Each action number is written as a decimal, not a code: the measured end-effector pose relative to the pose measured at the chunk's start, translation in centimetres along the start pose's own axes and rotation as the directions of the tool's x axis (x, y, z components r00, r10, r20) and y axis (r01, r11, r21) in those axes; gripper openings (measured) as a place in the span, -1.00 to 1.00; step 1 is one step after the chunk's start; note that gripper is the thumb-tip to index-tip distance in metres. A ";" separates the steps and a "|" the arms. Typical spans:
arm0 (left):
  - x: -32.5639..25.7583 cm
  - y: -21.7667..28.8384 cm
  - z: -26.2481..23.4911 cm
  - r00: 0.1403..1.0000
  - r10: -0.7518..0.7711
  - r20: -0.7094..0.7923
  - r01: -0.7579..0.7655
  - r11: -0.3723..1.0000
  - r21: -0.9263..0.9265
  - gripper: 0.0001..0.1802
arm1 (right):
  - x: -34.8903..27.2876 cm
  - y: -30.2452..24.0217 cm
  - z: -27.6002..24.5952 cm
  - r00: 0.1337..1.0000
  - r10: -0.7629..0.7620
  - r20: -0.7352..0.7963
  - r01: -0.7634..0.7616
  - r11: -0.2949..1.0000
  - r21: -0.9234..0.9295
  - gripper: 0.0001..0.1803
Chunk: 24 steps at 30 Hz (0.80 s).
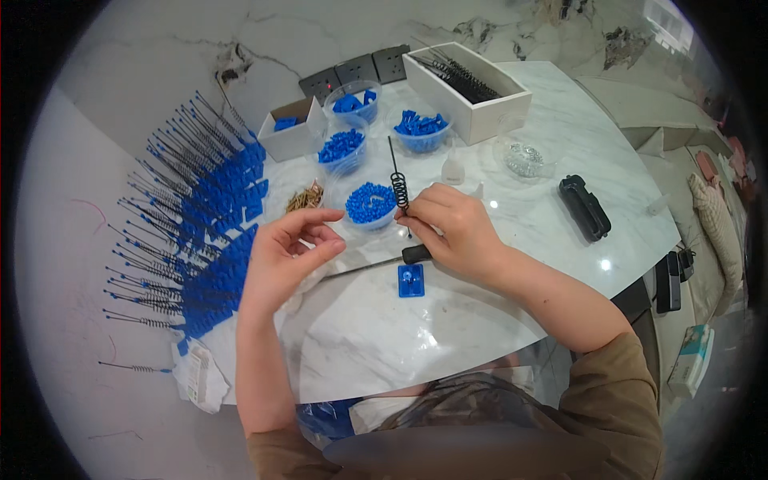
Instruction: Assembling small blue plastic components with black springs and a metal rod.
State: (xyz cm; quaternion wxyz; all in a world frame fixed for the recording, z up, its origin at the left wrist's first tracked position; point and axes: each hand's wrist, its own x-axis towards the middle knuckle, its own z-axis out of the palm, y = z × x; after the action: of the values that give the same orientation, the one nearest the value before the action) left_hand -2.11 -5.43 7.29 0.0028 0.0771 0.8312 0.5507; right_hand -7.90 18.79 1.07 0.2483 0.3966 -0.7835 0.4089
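Between the right hand's (458,228) fingers and thumb, a black coiled rod (401,190) is pinched near its lower end and stands almost upright; the left hand's (282,258) fingers are loosely curled, parted from the thumb and holding nothing visible. Just under the right fingers lies a black-handled tool (416,254), its thin shaft running toward the left hand, between those fingers and a blue square base (411,282). Between the two hands and slightly beyond sits a tub of blue beads (370,203); brass-coloured pins (306,197) lie past the left fingertips. Farther beyond stand tubs of blue parts (342,146) and a white box (507,117) of black rods. Right of the right fingers are a dish of silvery bits (524,159) and a black device (585,209). Left of the left hand crowd blue bases fitted with coiled rods (228,188); nearer the body, a white label (206,376) bears print too small to read. All this rests on a white, grey-veined desk (496,324), with a marbled wall (184,40) behind and a pale seat (680,188) off to the right.
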 end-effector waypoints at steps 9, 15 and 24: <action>0.6 -0.3 1.1 0.982 -0.012 -0.190 -0.017 0.988 -0.153 -0.70 | 0.4 0.5 -0.5 0.998 0.028 -0.064 -0.026 0.999 0.040 -0.94; 0.9 -0.7 1.3 0.974 -0.050 -0.219 0.019 0.990 -0.141 -0.74 | 0.2 0.5 -0.1 0.999 0.035 0.042 -0.034 0.999 -0.020 -0.91; 1.1 -3.3 4.1 0.950 0.065 -0.305 -0.071 0.997 -0.010 -0.83 | 0.1 0.6 -0.1 0.997 0.042 0.062 -0.043 0.999 0.004 -0.91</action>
State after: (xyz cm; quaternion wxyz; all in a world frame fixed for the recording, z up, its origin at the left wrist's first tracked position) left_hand -3.24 -2.77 2.79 -0.1435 0.0198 0.8127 0.5644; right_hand -8.44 18.99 0.95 0.2140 0.3930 -0.7980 0.4038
